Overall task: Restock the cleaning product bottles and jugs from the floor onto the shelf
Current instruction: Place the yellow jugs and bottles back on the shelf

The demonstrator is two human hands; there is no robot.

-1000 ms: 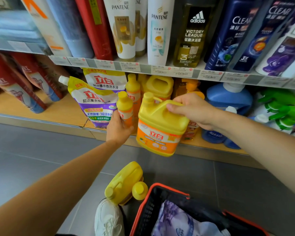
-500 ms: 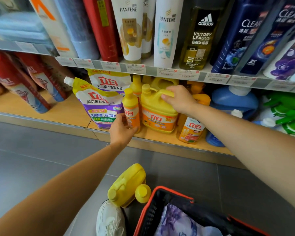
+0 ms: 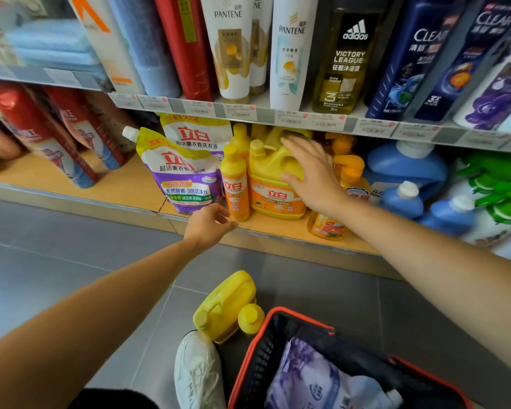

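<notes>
Where the jug point(image 3: 273, 199) stands, the right hand point(image 3: 313, 174) spreads flat.

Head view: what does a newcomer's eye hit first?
The big yellow jug standing on the lower shelf, with the right hand spread open across its front. Next, a second yellow jug on the floor beside a white shoe and a red-rimmed basket, not yet shelved.
</notes>
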